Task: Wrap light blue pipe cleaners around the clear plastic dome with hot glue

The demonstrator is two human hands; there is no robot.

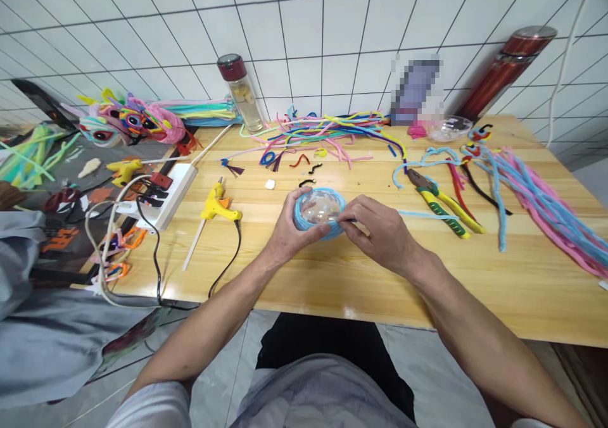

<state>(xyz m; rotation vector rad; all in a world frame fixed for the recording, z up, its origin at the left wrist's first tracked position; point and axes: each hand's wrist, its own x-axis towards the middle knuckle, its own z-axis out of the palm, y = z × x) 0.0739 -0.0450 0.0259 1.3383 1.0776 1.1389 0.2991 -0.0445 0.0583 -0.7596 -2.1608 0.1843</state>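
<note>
A clear round plastic shell (319, 207) with light blue pipe cleaner wound around its rim is held over the wooden table. My left hand (295, 228) wraps round its left and near side, thumb along the front. At its right edge my right hand (375, 228) pinches the blue pipe cleaner (422, 214), whose loose end stretches right from behind the hand. The fingertips of my right hand touch the wound rim. Green and yellow pliers (439, 203) lie to the right, and a yellow glue gun (219, 206) rests to the left.
A white power strip (173, 197) with cables lies left. Along the wall stand a glass bottle (243, 95) and a leaning red flask (506, 67), with mixed pipe cleaners (327, 127) between. Blue and pink strands (546, 203) cover the right side. A person's grey clothing (52, 346) shows far left.
</note>
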